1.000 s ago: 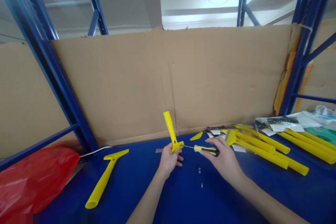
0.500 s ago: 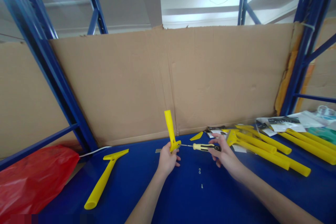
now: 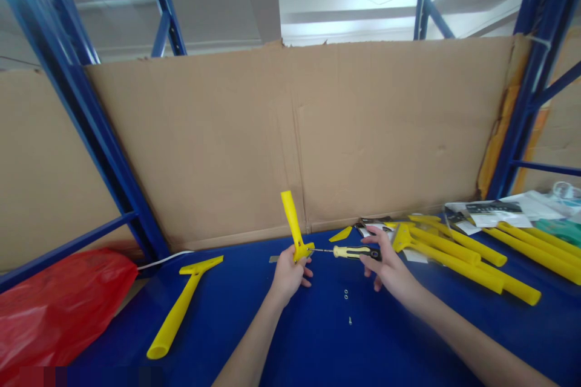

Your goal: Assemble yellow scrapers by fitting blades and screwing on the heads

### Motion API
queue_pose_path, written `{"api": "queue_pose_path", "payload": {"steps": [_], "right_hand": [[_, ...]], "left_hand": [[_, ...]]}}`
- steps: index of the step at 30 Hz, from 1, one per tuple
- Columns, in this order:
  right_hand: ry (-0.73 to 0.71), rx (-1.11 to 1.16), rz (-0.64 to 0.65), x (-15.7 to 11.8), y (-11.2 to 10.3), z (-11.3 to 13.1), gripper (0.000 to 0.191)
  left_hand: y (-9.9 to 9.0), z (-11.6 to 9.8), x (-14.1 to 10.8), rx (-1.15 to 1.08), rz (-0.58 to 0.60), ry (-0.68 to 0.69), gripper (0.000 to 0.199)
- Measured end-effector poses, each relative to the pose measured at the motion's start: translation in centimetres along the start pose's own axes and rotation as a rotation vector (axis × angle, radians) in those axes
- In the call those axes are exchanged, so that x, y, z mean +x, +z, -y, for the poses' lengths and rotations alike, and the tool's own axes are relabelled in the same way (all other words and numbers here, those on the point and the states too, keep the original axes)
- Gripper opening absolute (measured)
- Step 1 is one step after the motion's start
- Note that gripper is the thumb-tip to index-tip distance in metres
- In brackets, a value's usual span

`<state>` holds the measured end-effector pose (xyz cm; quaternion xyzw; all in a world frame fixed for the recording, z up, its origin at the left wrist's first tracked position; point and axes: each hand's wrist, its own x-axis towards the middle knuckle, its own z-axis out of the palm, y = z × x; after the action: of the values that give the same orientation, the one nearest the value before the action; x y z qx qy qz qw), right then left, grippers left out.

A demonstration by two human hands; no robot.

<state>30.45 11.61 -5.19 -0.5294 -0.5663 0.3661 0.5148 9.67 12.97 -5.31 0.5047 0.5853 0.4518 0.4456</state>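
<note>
My left hand (image 3: 287, 273) grips the head of a yellow scraper handle (image 3: 292, 217), whose tube points up and slightly left. My right hand (image 3: 385, 263) holds a screwdriver (image 3: 356, 252) by its cream and black grip, thumb below and fingers above. The screwdriver lies nearly level, and its tip touches the yellow head just right of my left fingers. Two small rings (image 3: 345, 294) and a small screw (image 3: 350, 320) lie on the blue table (image 3: 313, 338) below the screwdriver.
Another yellow handle (image 3: 175, 314) lies at the left, near a red plastic bag (image 3: 59, 308). Several yellow handles (image 3: 458, 263) and plastic packets (image 3: 499, 214) are piled at the right. A flat yellow piece (image 3: 340, 234) and a small metal plate (image 3: 273, 259) lie near the cardboard wall (image 3: 204, 145).
The top of the held yellow handle has tilted slightly to the left. The fingers of my right hand have shifted a little on the screwdriver, with its tip still at the yellow head.
</note>
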Motion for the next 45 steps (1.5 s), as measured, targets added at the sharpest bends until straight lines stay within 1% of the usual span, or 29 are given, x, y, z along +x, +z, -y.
{"api": "queue_pose_path", "payload": {"steps": [2, 3, 4, 7, 8, 9, 10, 11, 13, 15, 16, 19, 21, 23, 24, 26, 27, 28, 30, 32, 33, 35, 36, 39, 41, 42, 43, 45], "right_hand": [[-0.067, -0.050, 0.001, -0.1, -0.1, 0.1, 0.045], [-0.092, -0.083, -0.012, -0.2, -0.2, 0.2, 0.042], [-0.102, -0.108, -0.017, -0.3, -0.3, 0.4, 0.043], [-0.115, -0.118, 0.032, -0.7, -0.4, 0.9, 0.055], [-0.145, -0.134, 0.038, -0.8, -0.5, 1.0, 0.052], [-0.182, -0.164, 0.028, -0.9, -0.5, 1.1, 0.044], [-0.214, -0.202, 0.004, -1.0, -0.4, 1.3, 0.035], [-0.233, -0.234, -0.024, -1.1, -0.4, 1.3, 0.031], [-0.214, -0.249, -0.033, -1.2, -0.3, 1.4, 0.038], [-0.196, -0.213, 0.002, -1.4, -0.2, 1.5, 0.050], [-0.199, -0.205, 0.016, -1.4, -0.2, 1.5, 0.052], [-0.211, -0.264, -0.018, -1.4, -0.2, 1.4, 0.039], [-0.195, -0.278, -0.049, -1.4, -0.1, 1.4, 0.044], [-0.197, -0.228, -0.026, -1.4, 0.0, 1.4, 0.054], [-0.208, -0.206, -0.010, -1.4, 0.0, 1.4, 0.055], [-0.210, -0.210, -0.005, -1.5, 0.0, 1.6, 0.042], [-0.197, -0.226, -0.017, -1.5, 0.0, 1.6, 0.039], [-0.174, -0.240, -0.030, -1.6, 0.1, 1.6, 0.040], [-0.117, -0.211, -0.015, -1.7, 0.1, 1.5, 0.049], [-0.105, -0.123, 0.034, -1.8, 0.3, 1.5, 0.062], [-0.108, -0.090, 0.047, -1.8, 0.3, 1.5, 0.061], [-0.089, -0.073, 0.030, -1.8, 0.5, 1.5, 0.048], [-0.063, -0.078, 0.008, -1.9, 0.6, 1.6, 0.046], [0.015, -0.039, -0.028, -2.1, 0.8, 2.0, 0.056], [-0.009, 0.024, 0.007, -2.1, 0.8, 2.3, 0.068], [-0.034, 0.037, 0.023, -2.1, 0.7, 2.3, 0.069], [-0.056, 0.027, 0.031, -2.0, 0.7, 2.4, 0.065], [-0.067, -0.046, 0.003, -1.9, 0.5, 2.4, 0.050]], "left_hand": [[-0.1, 0.1, 0.1, -0.001, 0.036, 0.008, 0.021], [-0.2, 0.2, 0.2, -0.003, 0.051, 0.012, 0.021], [-0.2, 0.3, 0.2, -0.007, 0.057, 0.013, 0.021], [-0.3, 0.3, 0.3, -0.016, 0.053, 0.006, 0.022], [-0.3, 0.3, 0.3, -0.011, 0.060, 0.007, 0.022], [-0.3, 0.3, 0.3, -0.003, 0.072, 0.009, 0.022], [-0.3, 0.3, 0.3, 0.006, 0.082, 0.012, 0.023], [-0.3, 0.3, 0.3, 0.012, 0.083, 0.013, 0.023], [-0.3, 0.3, 0.3, 0.011, 0.064, 0.012, 0.023], [-0.3, 0.3, 0.3, 0.011, 0.049, 0.011, 0.022], [-0.3, 0.3, 0.3, 0.015, 0.054, 0.013, 0.022], [-0.2, 0.4, 0.3, 0.033, 0.073, 0.025, 0.023], [-0.1, 0.4, 0.4, 0.029, 0.050, 0.027, 0.023], [-0.1, 0.4, 0.4, 0.021, 0.028, 0.023, 0.022], [-0.1, 0.4, 0.4, 0.021, 0.028, 0.021, 0.022], [-0.1, 0.3, 0.3, 0.034, 0.045, 0.020, 0.022], [-0.1, 0.3, 0.3, 0.040, 0.051, 0.021, 0.022], [-0.1, 0.2, 0.3, 0.041, 0.048, 0.021, 0.023], [0.0, 0.2, 0.3, 0.034, 0.028, 0.012, 0.022], [0.0, 0.2, 0.3, 0.027, 0.012, 0.001, 0.023], [0.0, 0.1, 0.3, 0.030, 0.019, -0.001, 0.023], [0.1, 0.1, 0.3, 0.048, 0.040, 0.000, 0.022], [0.1, 0.0, 0.2, 0.056, 0.044, 0.001, 0.022], [0.2, 0.0, 0.1, 0.058, 0.017, -0.009, 0.023], [0.2, -0.1, 0.1, 0.053, 0.003, -0.009, 0.024], [0.2, -0.1, 0.0, 0.053, 0.003, -0.009, 0.024], [0.3, -0.1, 0.0, 0.056, 0.006, -0.008, 0.024], [0.4, -0.1, 0.0, 0.062, 0.018, -0.011, 0.024]]}}
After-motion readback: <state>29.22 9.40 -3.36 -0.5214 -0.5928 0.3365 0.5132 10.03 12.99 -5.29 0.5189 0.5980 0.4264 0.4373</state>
